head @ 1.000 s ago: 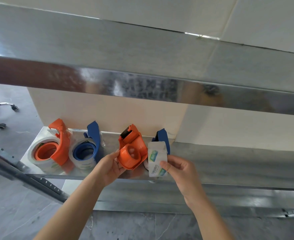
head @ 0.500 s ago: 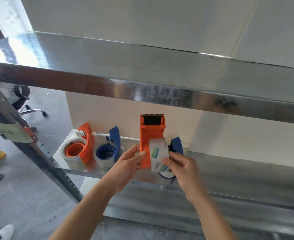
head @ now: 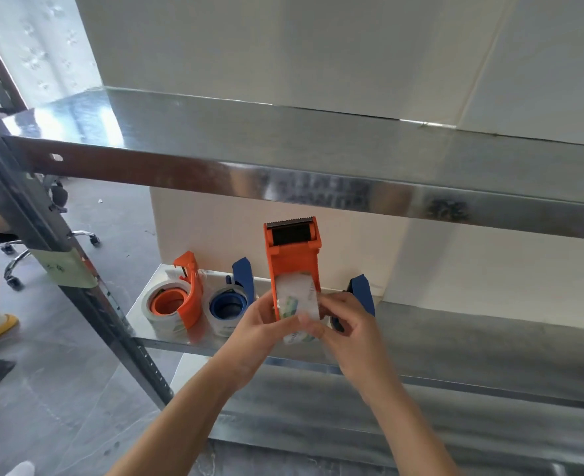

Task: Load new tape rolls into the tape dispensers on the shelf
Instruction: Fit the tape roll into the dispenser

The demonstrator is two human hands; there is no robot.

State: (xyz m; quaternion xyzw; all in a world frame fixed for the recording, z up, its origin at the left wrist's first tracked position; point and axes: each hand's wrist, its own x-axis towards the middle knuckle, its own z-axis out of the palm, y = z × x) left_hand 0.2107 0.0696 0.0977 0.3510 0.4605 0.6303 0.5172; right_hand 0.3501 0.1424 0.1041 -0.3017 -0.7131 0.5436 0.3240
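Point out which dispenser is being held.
The upright orange dispenser, blade on top: left hand holds it, right hand holds a roll against it. The other orange one and both blue ones sit on the shelf.

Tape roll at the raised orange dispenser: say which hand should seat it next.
Probably the right. The right hand pinches the tape roll against the orange dispenser, while the left hand holds that dispenser's side, steadying it.

The orange dispenser (head: 292,255), a second ago lying tilted on the shelf (head: 455,334) under the left hand (head: 259,334), now stands upright in that hand's grip. The tape roll (head: 299,300), earlier held beside it, now sits against its body, pinched there by the right hand (head: 349,331).
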